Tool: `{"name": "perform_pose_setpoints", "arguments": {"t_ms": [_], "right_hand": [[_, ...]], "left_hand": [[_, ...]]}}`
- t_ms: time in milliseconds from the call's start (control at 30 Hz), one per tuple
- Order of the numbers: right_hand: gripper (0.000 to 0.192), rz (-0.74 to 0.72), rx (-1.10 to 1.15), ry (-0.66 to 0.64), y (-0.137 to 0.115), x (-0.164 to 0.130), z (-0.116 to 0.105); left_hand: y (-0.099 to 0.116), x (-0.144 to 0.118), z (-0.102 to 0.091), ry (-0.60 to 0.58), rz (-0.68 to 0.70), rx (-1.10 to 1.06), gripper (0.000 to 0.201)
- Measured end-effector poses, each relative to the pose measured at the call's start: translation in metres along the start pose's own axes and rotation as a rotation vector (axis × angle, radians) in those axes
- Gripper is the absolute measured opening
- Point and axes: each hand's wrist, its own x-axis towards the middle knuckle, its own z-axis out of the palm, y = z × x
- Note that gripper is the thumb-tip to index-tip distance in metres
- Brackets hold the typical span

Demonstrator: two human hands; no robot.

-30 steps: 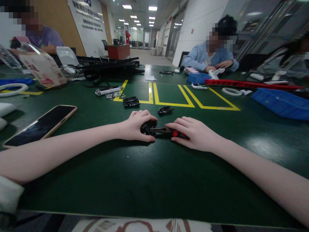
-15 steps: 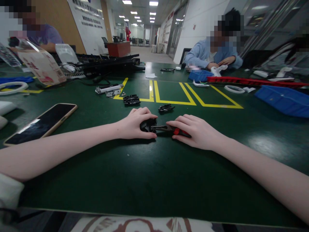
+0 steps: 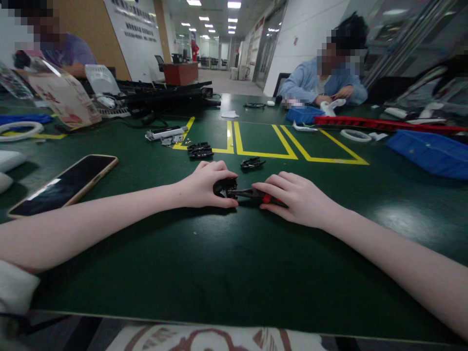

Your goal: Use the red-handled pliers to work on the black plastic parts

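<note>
My left hand rests on the green table and grips a small black plastic part, mostly hidden under its fingers. My right hand is closed around the red-and-black handles of a pair of pliers. The pliers' dark jaws point left and meet the black part between the two hands. Both forearms lie flat on the table.
A phone lies face up at the left. Loose black parts and a second cluster of parts sit beyond my hands by yellow tape lines. Blue trays stand at the right. Other people sit at the far side.
Both hands have stayed together on the part and pliers. The view has shifted slightly, and the hands sit a little higher in the frame.
</note>
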Motion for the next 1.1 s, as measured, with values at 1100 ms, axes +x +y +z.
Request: {"name": "perform_pose_setpoints", "arguments": {"t_ms": [1100], "right_hand": [[0.044,0.027,0.178,-0.048,0.005,0.002,0.004]], "left_hand": [[-0.011,0.009,-0.002,-0.053,0.056,-0.195,0.066]]}}
